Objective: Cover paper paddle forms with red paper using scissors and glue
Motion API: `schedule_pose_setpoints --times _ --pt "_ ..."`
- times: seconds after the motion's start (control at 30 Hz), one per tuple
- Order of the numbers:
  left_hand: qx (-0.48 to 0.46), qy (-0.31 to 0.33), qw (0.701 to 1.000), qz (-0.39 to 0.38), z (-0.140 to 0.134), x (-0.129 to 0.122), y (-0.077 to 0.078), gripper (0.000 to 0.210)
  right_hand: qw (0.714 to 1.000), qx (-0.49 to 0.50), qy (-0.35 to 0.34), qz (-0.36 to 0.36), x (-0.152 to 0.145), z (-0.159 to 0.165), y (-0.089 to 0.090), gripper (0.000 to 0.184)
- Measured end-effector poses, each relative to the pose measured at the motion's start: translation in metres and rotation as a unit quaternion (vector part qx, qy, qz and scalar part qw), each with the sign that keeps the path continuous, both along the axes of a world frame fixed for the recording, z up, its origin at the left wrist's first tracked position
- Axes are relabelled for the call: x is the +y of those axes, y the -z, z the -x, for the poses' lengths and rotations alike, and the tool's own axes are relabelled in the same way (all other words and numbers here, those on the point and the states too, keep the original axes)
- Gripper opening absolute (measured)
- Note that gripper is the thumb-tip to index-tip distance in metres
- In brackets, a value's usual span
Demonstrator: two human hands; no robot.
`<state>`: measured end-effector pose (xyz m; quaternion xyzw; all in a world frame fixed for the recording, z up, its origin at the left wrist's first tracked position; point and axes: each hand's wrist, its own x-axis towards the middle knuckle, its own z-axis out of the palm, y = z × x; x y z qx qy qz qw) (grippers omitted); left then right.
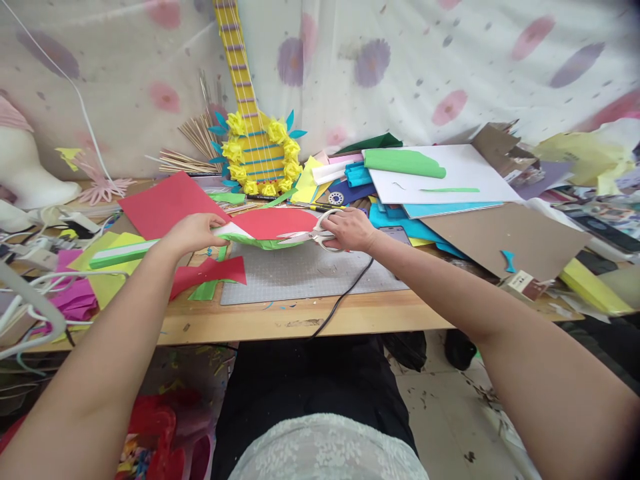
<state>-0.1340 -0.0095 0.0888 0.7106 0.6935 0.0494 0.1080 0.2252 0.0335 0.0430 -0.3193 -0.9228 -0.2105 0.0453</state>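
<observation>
White-handled scissors [324, 230] are in my right hand [351, 230], their blades pointing left. The blades lie at the right end of a rounded craft piece with a red paper top [275, 223], a green crepe paper edge [265, 243] and a white patch at its left. My left hand [196, 232] is closed on the left end of this piece, fingers above it; the thumb side is partly hidden. Extending left behind my left wrist is a narrow green-and-white strip [125, 253]. Under the piece lies a grey cutting mat [295, 273].
A yellow paper guitar [255, 147] with flowers leans on the back curtain. Red paper [173, 200] lies left, red scraps [213, 273] nearer. White board [450, 177], a green crepe roll [404, 163] and brown cardboard [500, 237] are right. A black cable [345, 293] crosses the mat.
</observation>
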Motion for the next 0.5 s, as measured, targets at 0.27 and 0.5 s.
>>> schedule_pose_setpoints --times 0.27,0.5 --pt "0.021 -0.021 1.000 -0.001 -0.012 -0.004 -0.005 0.056 1.000 -0.004 0.016 0.010 -0.005 0.008 -0.002 0.041" --pt "0.027 -0.038 0.999 0.003 -0.010 -0.006 -0.007 0.059 1.000 0.008 0.017 0.003 -0.003 0.014 0.002 0.039"
